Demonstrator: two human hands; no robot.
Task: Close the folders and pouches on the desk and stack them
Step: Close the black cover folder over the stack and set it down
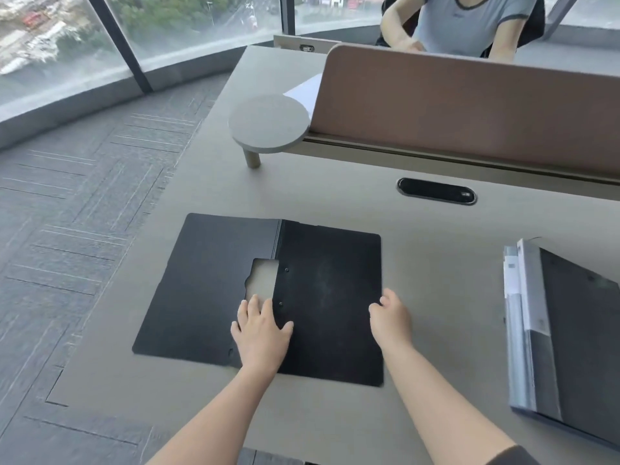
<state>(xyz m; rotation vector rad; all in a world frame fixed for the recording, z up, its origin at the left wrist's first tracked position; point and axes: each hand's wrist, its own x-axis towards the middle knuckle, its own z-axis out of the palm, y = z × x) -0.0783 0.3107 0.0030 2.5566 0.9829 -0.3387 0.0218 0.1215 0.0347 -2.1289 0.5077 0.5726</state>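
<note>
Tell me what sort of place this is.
Most likely an upper-floor open-plan office. A shared desk carries a privacy divider panel with another person seated beyond it, and a built-in cable port. Floor-to-ceiling windows look down on streets and trees. An open black folder lies on the desk.

Open folder (214, 283) left of stack (563, 337)

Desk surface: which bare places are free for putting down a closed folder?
Free: the strip between the open black folder and the grey folder stack; the band between the open folder and the cable slot; the near edge under the forearms. Crowded: the middle, where left hand and right hand work.
</note>
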